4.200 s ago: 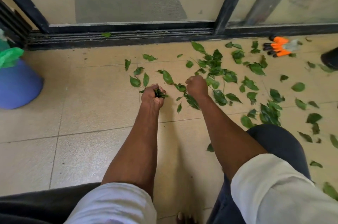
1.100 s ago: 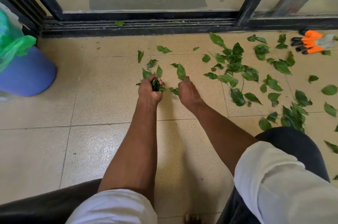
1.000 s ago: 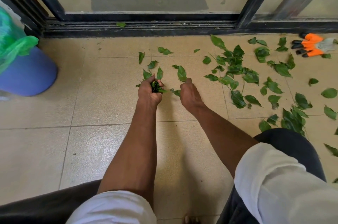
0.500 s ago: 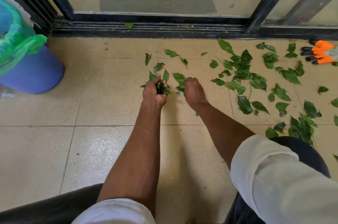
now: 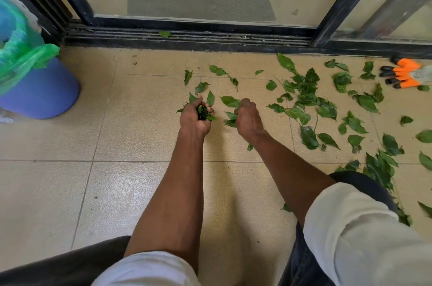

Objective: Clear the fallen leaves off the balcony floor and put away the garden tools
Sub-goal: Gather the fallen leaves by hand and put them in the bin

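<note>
Both arms reach out over the tiled floor (image 5: 131, 136). The left hand (image 5: 195, 119) clutches a wad of picked-up leaves (image 5: 203, 112); the right hand (image 5: 247, 119) curls round a leaf (image 5: 230, 101). More fallen leaves (image 5: 311, 101) lie scattered to the right. Beyond them, orange gardening gloves (image 5: 403, 74) sit near the door track (image 5: 187, 37); a lined blue bin (image 5: 39, 89) stands far left.

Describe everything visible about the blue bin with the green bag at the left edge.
The blue bin stands on the tiled floor at the left edge, close to the corner of the dark door track. It looks like smooth plastic, round, with its wall curving in toward the base. A thin, translucent green bag lines it, its crumpled edge folded over the rim and hanging down the outside. The frame cuts off its left part; its contents cannot be seen. Neither hand touches it, and no leaves lie against it.
</note>
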